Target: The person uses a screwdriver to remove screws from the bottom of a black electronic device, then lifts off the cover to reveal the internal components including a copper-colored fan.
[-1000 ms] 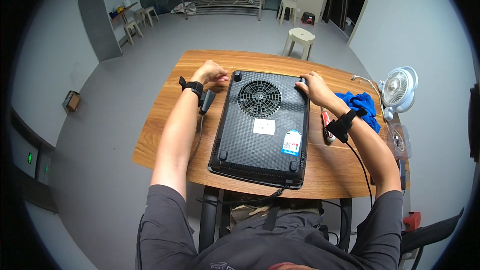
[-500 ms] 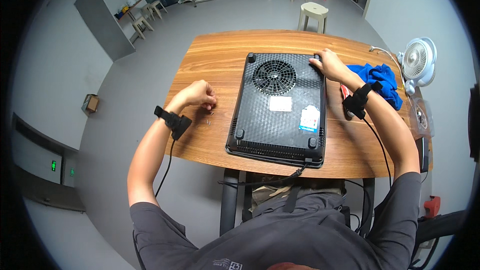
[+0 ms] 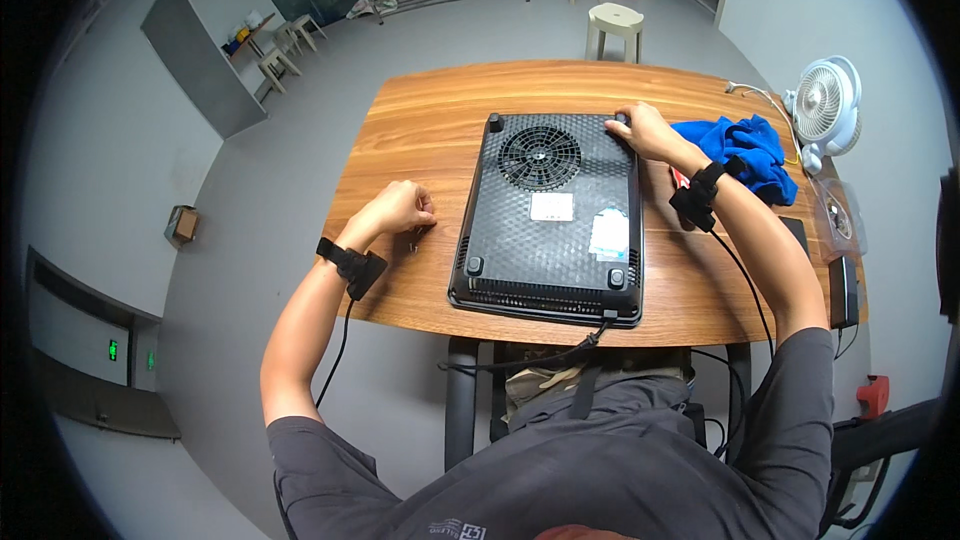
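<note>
A black induction cooker (image 3: pixel 500 230) lies upside down on the wooden table, its round fan grille, stickers and rubber feet facing up. My right hand (image 3: pixel 648 132) grips its far right corner, thumb on the underside and fingers round the edge. To the left of the cooker, my left hand (image 3: pixel 405 206) is down at the tabletop with thumb and fingers pinched together. Small metal pieces that look like screws (image 3: pixel 414 246) lie just below that hand. Whether the pinched fingers hold one is too small to make out.
A crumpled blue cloth (image 3: pixel 745 155) lies right of the cooker, near a white fan (image 3: pixel 828 105). The cooker's power cord (image 3: pixel 585 342) hangs over the table's near edge. A black box-shaped object (image 3: pixel 843 290) is at the right edge. A stool (image 3: pixel 615 20) stands beyond the table.
My left hand has come slightly nearer to me, closer over the small metal pieces, its fingers still pinched. My right hand keeps its place on the cooker's corner. The whole view has shifted a little.
</note>
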Available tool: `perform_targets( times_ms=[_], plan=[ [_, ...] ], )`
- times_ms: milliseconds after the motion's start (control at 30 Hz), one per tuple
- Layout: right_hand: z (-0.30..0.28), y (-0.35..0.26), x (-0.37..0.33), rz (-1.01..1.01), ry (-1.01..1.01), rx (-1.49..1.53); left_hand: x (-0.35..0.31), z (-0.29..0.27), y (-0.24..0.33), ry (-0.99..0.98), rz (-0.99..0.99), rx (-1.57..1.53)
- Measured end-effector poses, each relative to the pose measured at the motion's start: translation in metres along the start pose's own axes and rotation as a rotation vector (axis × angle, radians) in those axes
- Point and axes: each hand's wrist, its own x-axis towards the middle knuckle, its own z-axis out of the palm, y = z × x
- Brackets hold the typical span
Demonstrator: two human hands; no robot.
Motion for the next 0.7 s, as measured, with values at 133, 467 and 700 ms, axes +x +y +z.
perform_targets(
  times_ms=[133, 467, 700],
  plan=[
    [0.0, 0.001, -0.002, 0.008, 0.042, 0.054, -0.002, -0.002, 0.008, 0.205, -0.032, 0.015],
    [-0.031, -0.02, -0.001, 0.1, 0.193, 0.062, -0.037, 0.031, 0.124, 0.369, 0.152, -0.024],
    [-0.058, -0.05, 0.014, 0.02, 0.189, -0.06, -0.067, 0.013, 0.216, 0.337, 0.231, 0.097]
  ],
)
